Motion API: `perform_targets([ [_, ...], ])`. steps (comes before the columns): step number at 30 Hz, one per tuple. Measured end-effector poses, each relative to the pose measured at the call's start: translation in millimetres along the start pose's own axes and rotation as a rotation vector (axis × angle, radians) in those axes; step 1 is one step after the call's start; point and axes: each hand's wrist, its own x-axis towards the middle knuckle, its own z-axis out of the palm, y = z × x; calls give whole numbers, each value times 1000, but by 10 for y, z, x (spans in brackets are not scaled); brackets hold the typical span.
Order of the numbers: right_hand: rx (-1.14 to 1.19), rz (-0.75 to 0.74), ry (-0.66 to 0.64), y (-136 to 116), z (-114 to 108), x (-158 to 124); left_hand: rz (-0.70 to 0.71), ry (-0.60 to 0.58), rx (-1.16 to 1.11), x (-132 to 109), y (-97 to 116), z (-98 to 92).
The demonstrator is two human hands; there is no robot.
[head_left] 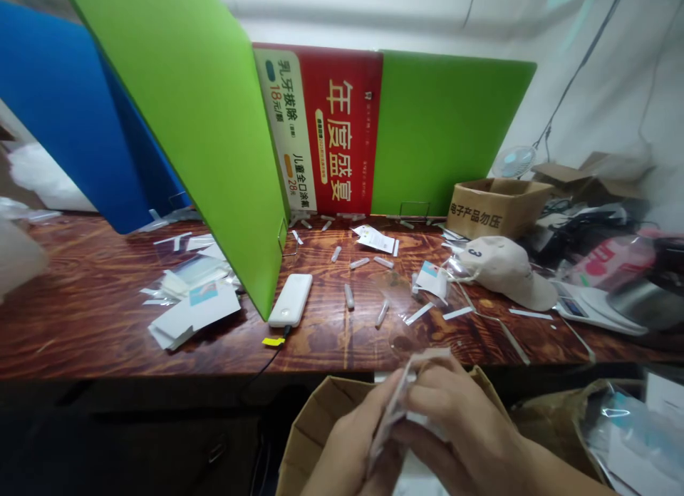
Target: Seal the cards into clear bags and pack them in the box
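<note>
At the table's front edge, above an open cardboard box, my left hand and my right hand come together. Both are closed on a thin whitish packet, which looks like a clear plastic sleeve. It stands on edge between them, and my fingers and motion blur hide much of it. White material shows inside the box below my hands. Just beyond them on the wood lie small clear tubes and narrow white strips.
Green dividers and a red sign stand along the back. A white power bank with a cable lies left of centre, beside a pile of cards. To the right are a cap, a carton, a scale and another box of packets.
</note>
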Motion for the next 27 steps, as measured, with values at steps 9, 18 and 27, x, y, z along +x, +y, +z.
perform_targets([
  [9,-248,105,65,-86,139,95,-154,52,-169,11,377,-113],
  [18,-292,-70,-162,-39,228,160,27,-72,202,32,298,-209],
  [27,-394,388,160,318,-195,-18,-349,235,-119,-239,133,-514],
])
